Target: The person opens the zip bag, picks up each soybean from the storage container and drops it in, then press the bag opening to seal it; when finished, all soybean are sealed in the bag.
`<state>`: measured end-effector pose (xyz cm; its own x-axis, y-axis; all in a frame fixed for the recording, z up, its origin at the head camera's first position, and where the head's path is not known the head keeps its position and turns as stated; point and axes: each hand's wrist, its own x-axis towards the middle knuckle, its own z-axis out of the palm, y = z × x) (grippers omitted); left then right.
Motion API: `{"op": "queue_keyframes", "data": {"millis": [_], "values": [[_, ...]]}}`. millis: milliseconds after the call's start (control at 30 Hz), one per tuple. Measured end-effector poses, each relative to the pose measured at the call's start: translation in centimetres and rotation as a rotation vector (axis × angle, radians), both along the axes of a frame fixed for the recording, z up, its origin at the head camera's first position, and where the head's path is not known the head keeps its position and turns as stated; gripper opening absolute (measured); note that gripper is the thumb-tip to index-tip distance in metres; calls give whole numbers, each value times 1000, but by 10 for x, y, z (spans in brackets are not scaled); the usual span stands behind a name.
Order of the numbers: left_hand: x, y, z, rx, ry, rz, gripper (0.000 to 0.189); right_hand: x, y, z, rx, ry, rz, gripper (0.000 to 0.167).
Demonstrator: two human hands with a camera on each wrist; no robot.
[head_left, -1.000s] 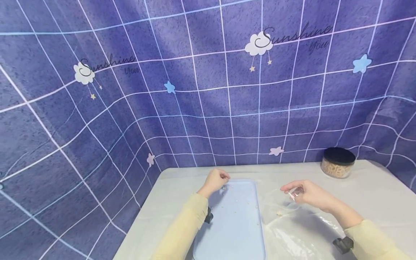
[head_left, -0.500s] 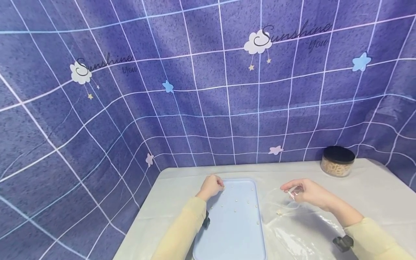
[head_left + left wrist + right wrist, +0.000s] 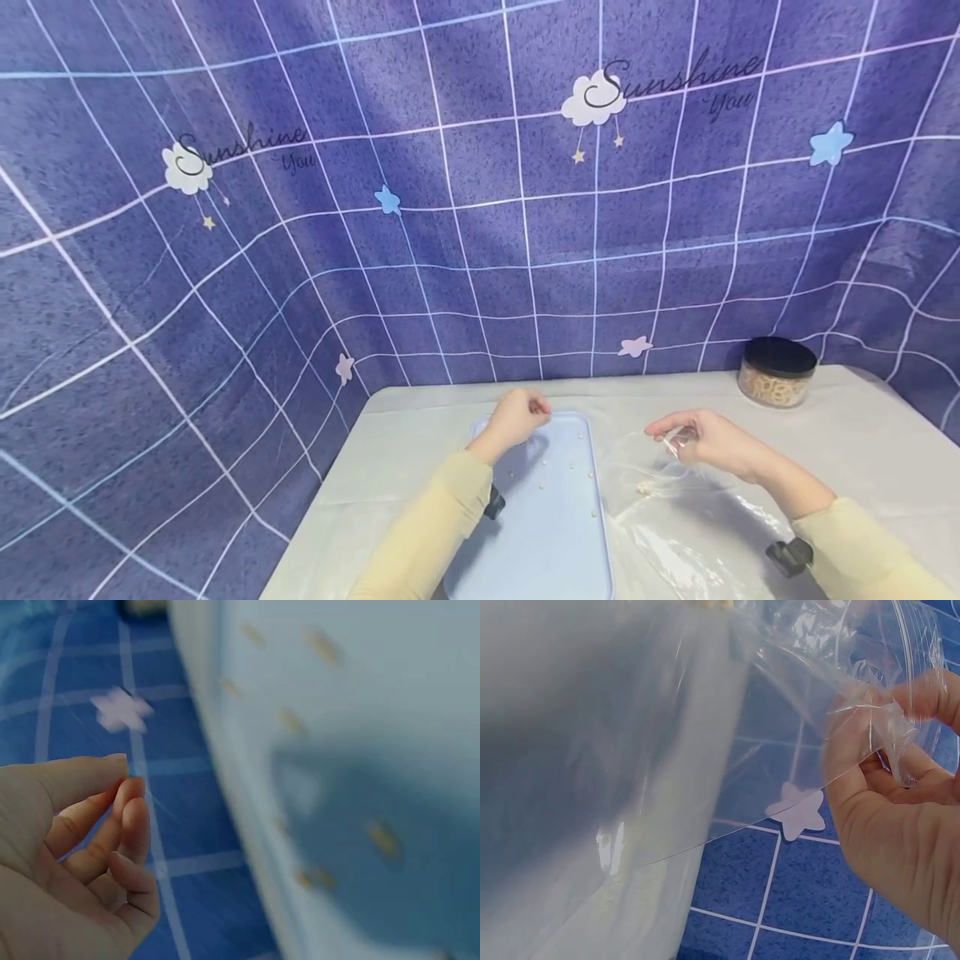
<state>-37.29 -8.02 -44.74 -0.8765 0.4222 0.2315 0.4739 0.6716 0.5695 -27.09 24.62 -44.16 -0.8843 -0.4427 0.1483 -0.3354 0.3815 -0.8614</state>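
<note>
Purple-blue fabric (image 3: 465, 292) with a pale grid, clouds and stars hangs behind a grey-white tabletop (image 3: 405, 425). Lying lengthwise on it is a light blue tray (image 3: 547, 542), with small beige pieces (image 3: 384, 840) scattered over it, mostly between 11 and 3 o'clock from its middle.

At the tray's 12 o'clock the left hand (image 3: 516, 417) hangs above the far end and casts a shadow on it. Its thumb and fingertips are drawn together; whether something tiny sits between them I cannot tell.

Beside the tray, at its 3 o'clock, a clear plastic bag (image 3: 663, 554) spreads over the tabletop. At the bag's 12 o'clock the right hand (image 3: 716, 446) pinches its raised edge, the crumpled film gathered between thumb and fingers. Pale bits (image 3: 643, 487) show through the plastic at its 11 o'clock, just short of that hand.

Well apart, at the tray's 2 o'clock, stands a black-lidded jar (image 3: 777, 375) holding beige rings. Both arms wear pale yellow sleeves (image 3: 431, 525) and a black device (image 3: 790, 556) near each wrist.
</note>
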Motion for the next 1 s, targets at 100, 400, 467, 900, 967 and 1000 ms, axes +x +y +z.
{"op": "queue_keyframes", "data": {"millis": [100,400,467,900,967,1000], "values": [[15,23,14,42,9,-99,5,0,0,1,-6,1,6,56],[57,80,34,27,4,-330,7,3,-2,1,-30,15,34,52],[62,89,34,12,-4,-356,7,3,-3,0,-33,20,34,50],[61,95,25,-44,53,-420,11,0,-1,-1,-59,10,43,52],[56,89,28,12,51,-381,10,0,-1,0,-52,12,41,53],[53,84,30,39,56,-358,9,-1,0,0,-47,13,39,53]]}}
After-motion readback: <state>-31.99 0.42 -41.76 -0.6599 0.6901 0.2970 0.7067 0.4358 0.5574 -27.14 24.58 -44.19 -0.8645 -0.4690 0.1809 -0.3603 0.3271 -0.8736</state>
